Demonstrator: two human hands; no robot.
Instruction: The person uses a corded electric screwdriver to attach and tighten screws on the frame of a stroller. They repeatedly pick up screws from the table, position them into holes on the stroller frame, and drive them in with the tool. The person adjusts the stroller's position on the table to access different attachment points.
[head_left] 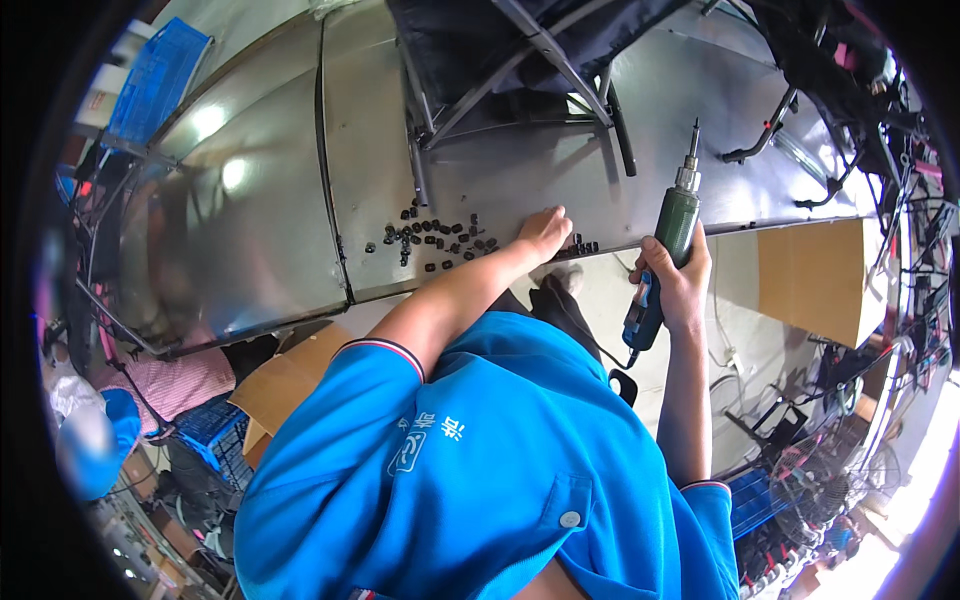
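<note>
An electric screwdriver (677, 222) with a dark green body and a blue lever stands nearly upright in my right hand (686, 285), its metal bit pointing away from me. My left hand (545, 233) rests low over the front edge of the metal table (375, 130); the fingers are curled together, and whatever they hold is hidden. Small black plastic pieces (430, 240) lie scattered to the left of that hand. Several more black pieces (588, 246) sit close to its right, along the edge.
A folding frame with black fabric (480, 40) stands upside on the table's far side, its tube legs toward me. Another black frame (775, 130) is at the right. Cardboard boxes (815, 280) flank the table below. A blue crate (160, 80) is at far left.
</note>
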